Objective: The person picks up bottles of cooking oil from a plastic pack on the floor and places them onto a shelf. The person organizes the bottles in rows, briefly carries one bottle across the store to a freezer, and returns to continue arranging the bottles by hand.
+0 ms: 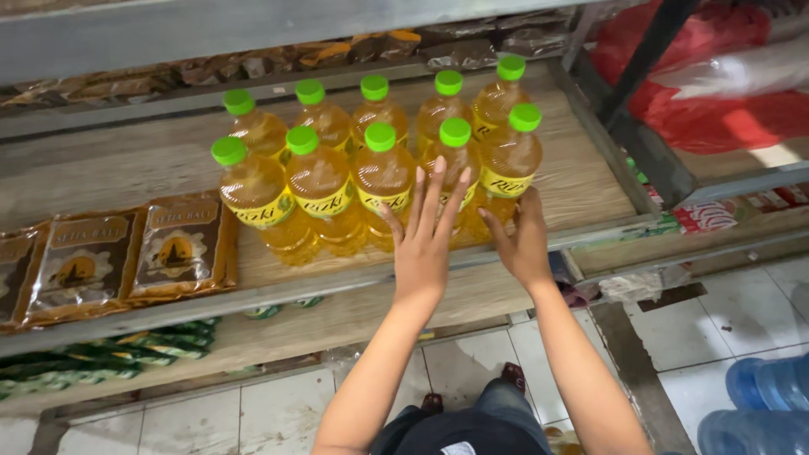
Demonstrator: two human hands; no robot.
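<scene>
From the camera on my head I look down at a wooden shelf point(126, 164) where ten bottles of yellow oil point(383, 160) with green caps stand upright in two rows of five, wrapped together in clear film. My left hand point(424, 244) has its fingers spread and laid flat against the front of the pack, over the fourth bottle of the front row point(456, 156), so this grip is apart and only touching, not clamped on anything. My right hand point(524, 240) rests just beside it at the pack's front right corner, below the end bottle point(512, 156), fingers loosely apart and pressing the film, also holding nothing. The pack stands near the shelf's front edge, toward its right end. To its left on the same shelf lie flat brown pouches point(126, 253) side by side. A lower shelf holds green packets point(109, 354). Red plastic bags point(716, 84) sit at upper right, and blue water jugs point(758, 404) stand on the tiled floor point(725, 320) at lower right
</scene>
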